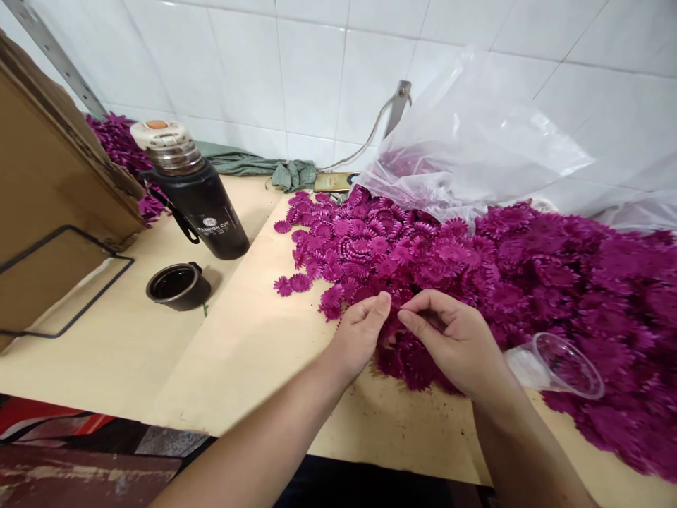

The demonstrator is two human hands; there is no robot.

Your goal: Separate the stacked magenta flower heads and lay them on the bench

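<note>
A big heap of purple artificial flower heads [381, 247] covers the right half of the table. My left hand [362, 331] is over the heap's near edge, its thumb pressed against curled fingers. Just to its right, my right hand [460, 339] makes a pinch with thumb and forefinger, the tips close to the left thumb. Whatever sits in either hand is too small or hidden to make out. A clear plastic cup [568, 367] lies tipped on the flowers beside my right wrist.
At the left stand a black flask [201, 204], a dark cup-shaped lid [180, 289], a bent wire frame [68, 328] and a cardboard box [47, 155]. A clear plastic bag [460, 148] rests behind the heap. Near the wall lie a phone [333, 183] and green cloth [293, 175].
</note>
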